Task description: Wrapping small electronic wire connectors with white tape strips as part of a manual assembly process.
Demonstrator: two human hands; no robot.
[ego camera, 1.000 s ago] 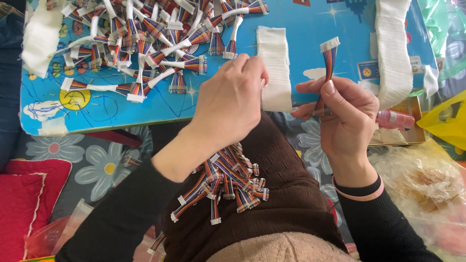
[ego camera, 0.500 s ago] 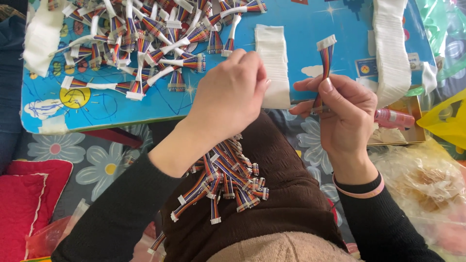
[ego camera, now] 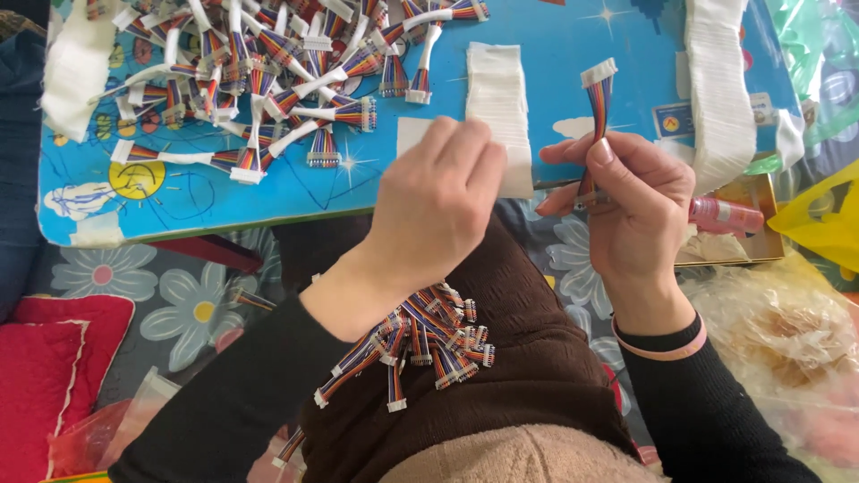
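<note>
Upper left: heap of wrapped ribbon cables [ego camera: 259, 80] on the blue board [ego camera: 206, 201]. Centre: left hand [ego camera: 438, 210], fingers curled, touches a white tape stack [ego camera: 498, 103]; its grip cannot be told. Below, loose cables [ego camera: 420, 344] lie on the lap. Right hand [ego camera: 631, 206] pinches one rainbow ribbon cable [ego camera: 598, 103] upright.

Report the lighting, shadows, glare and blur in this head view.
Head view: soft, even daylight, no harsh glare on the blue board; only faint shadows beneath the left hand. The right hand and its rainbow ribbon cable are fairly sharp, the cable pile too; the clear bags at lower right look hazy.
</note>
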